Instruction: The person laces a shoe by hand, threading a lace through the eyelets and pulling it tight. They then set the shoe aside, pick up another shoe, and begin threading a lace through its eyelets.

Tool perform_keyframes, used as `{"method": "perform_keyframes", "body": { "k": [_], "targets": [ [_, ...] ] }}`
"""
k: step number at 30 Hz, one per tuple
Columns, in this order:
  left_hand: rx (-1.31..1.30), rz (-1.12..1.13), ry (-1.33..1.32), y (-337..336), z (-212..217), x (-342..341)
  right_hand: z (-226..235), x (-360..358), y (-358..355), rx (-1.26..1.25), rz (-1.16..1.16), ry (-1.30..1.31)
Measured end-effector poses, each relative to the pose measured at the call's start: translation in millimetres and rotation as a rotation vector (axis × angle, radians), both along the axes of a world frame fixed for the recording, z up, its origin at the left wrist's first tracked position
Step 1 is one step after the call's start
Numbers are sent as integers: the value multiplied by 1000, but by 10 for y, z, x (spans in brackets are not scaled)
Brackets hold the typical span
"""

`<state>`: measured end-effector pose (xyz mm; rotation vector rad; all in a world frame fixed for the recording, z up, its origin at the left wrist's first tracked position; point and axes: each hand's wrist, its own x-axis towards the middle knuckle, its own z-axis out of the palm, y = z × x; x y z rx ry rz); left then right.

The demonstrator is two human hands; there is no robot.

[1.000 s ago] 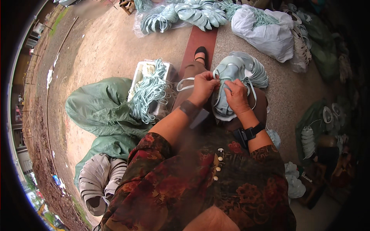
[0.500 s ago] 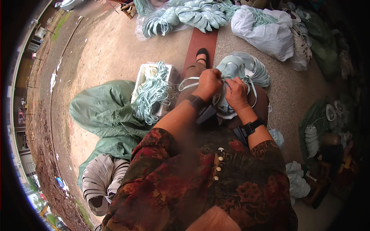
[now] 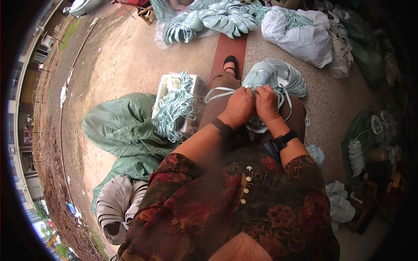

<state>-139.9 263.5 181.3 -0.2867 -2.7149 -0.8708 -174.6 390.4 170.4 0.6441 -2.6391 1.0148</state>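
Note:
A pale blue-green shoe upper [image 3: 260, 76] lies across my lap, at the front of a fanned stack of like uppers [image 3: 292, 80]. My left hand [image 3: 239, 105] is closed in a pinch over its lacing area, and a pale shoelace [image 3: 221, 91] loops out leftward beside it. Right against it, my right hand [image 3: 267, 103] is pinched too, with another loop of lace hanging at its right side. The fingertips meet at the upper, and the exact bit of lace between them is hidden by the fingers.
Left of my knee, a white box [image 3: 197, 82] holds a tangle of pale blue laces [image 3: 176, 106]. Green sacks [image 3: 124, 122] and grey stacked uppers [image 3: 114, 202] lie nearer. Ahead are more blue uppers [image 3: 228, 19] and a white plastic bag [image 3: 296, 37].
My hands have drawn close together and lie a little lower on the upper. My right hand has turned so its knuckles face up beside the left. The view has shifted slightly.

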Motion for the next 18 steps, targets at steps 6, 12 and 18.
{"method": "perform_keyframes", "body": {
  "k": [6, 12, 18],
  "targets": [
    [-14, 40, -127, -95, -112, -174, 71, 39, -41, 31, 35, 11],
    [508, -35, -315, -255, -107, -177, 30, 41, -17, 132, 58, 58],
    [487, -20, -340, -293, -90, -158, 136, -20, -7, 266, 188, 167]
  ]
}}
